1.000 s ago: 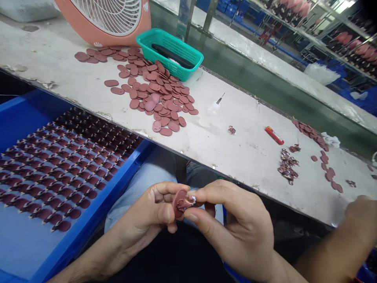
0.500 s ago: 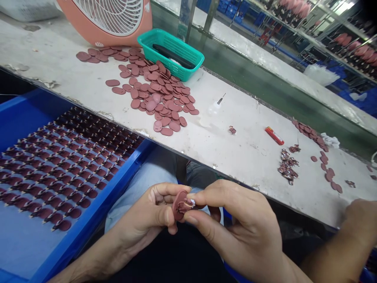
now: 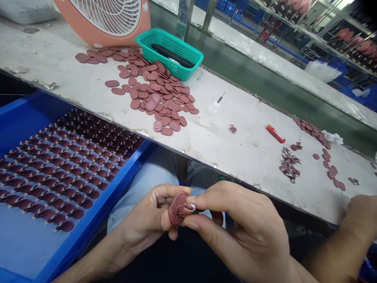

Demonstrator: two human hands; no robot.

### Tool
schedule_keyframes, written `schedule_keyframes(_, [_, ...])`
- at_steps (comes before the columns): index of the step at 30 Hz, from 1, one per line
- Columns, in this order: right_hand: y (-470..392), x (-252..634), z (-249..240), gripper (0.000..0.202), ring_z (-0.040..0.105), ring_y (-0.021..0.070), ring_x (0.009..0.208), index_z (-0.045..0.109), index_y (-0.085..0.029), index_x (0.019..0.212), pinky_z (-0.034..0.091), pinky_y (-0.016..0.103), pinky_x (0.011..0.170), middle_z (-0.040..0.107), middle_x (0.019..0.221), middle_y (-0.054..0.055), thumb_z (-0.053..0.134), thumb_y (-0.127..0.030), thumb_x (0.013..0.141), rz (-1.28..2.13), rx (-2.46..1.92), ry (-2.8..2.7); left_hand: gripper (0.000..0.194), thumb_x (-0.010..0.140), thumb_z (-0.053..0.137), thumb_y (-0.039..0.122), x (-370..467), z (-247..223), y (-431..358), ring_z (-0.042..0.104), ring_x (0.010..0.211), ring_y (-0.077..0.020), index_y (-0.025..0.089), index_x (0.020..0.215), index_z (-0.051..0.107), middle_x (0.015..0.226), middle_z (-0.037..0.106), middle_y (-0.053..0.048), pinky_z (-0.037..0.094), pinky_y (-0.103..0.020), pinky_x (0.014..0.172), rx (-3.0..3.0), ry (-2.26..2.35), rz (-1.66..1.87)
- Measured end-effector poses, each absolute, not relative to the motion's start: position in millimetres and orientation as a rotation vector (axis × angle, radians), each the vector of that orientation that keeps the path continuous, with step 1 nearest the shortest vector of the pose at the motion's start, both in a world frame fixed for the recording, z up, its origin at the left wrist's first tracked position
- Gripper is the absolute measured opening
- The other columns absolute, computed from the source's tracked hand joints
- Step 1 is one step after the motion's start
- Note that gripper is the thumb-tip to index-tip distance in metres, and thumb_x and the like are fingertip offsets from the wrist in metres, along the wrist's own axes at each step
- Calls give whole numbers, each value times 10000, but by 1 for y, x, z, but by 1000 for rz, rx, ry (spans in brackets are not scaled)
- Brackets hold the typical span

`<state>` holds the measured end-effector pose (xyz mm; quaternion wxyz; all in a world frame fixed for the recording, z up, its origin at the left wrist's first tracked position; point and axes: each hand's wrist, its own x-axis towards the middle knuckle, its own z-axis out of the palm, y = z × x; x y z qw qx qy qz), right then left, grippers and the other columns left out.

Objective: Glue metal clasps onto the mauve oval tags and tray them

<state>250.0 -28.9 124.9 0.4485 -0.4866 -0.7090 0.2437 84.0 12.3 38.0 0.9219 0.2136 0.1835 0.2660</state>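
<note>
Over my lap, my left hand (image 3: 153, 214) pinches the edge of a reddish-brown oval base (image 3: 176, 206), tilted so its flat face turns toward my right hand. My right hand (image 3: 238, 224) grips a small painted figurine (image 3: 188, 209) between thumb and forefinger. The figurine's lower end touches the oval base near its small holes; whether it is seated in them I cannot tell. On the table lies a heap of similar oval bases (image 3: 153, 88). One loose figurine (image 3: 233, 128) lies apart, and a cluster of figurines (image 3: 290, 165) is farther right.
A blue tray (image 3: 126, 173) at left holds rows of figurines on bases. On the table (image 3: 235, 153) are a green basket (image 3: 188, 70), an orange fan (image 3: 118, 41), a needle-tipped white bottle (image 3: 216, 105) and a red tube (image 3: 275, 134). Another person's blurred arm (image 3: 350, 232) reaches in at right.
The oval base has turned so that more of its flat face shows, and it sits slightly farther left. Both hands keep their pinch, and the view has shifted a little.
</note>
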Motion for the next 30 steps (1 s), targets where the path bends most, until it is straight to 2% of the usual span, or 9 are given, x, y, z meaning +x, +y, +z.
schedule_keyframes(4, [-31, 250, 124, 182, 688, 113, 618, 688, -186, 1007, 618, 196, 602, 754, 781, -4, 772, -212, 848, 595, -1237, -1780, 394, 599, 915, 476, 83, 36, 12, 419, 409, -25, 348, 960, 821, 527, 566, 57, 346, -95, 412, 437, 359, 536])
schedule_keyframes(7, [-31, 250, 124, 180, 700, 101, 656, 672, -176, 1006, 617, 171, 650, 761, 796, -7, 763, -170, 851, 590, -1211, -1795, 377, 621, 909, 465, 83, 35, 11, 408, 406, -26, 359, 970, 816, 479, 518, 69, 344, -88, 416, 456, 323, 540])
schedule_keyframes(11, [-33, 251, 126, 197, 708, 94, 690, 652, -190, 1048, 623, 173, 685, 768, 818, -13, 715, -117, 876, 613, -1188, -1825, 380, 637, 902, 465, 84, 30, 10, 428, 399, -28, 367, 993, 810, 489, 545, 64, 339, -88, 405, 449, 287, 533])
schedule_keyframes(17, [-31, 251, 126, 126, 701, 85, 692, 664, -155, 1007, 607, 155, 699, 757, 818, 1, 709, -149, 890, 615, -1208, -1862, 391, 623, 911, 463, 83, 29, 10, 427, 402, -19, 347, 982, 813, 514, 558, 67, 353, -85, 414, 415, 308, 518])
schedule_keyframes(25, [-28, 252, 127, 185, 711, 113, 676, 686, -166, 1014, 627, 159, 699, 760, 806, 9, 758, -139, 846, 615, -1215, -1876, 377, 581, 930, 462, 86, 35, 13, 430, 399, -36, 326, 916, 824, 473, 530, 64, 355, -98, 399, 425, 373, 512])
schedule_keyframes(30, [-26, 254, 127, 150, 701, 108, 674, 677, -181, 1029, 631, 174, 676, 765, 819, -2, 706, -134, 890, 624, -1225, -1923, 390, 574, 940, 436, 86, 30, 12, 439, 423, -36, 321, 928, 821, 521, 544, 65, 371, -100, 417, 424, 361, 529])
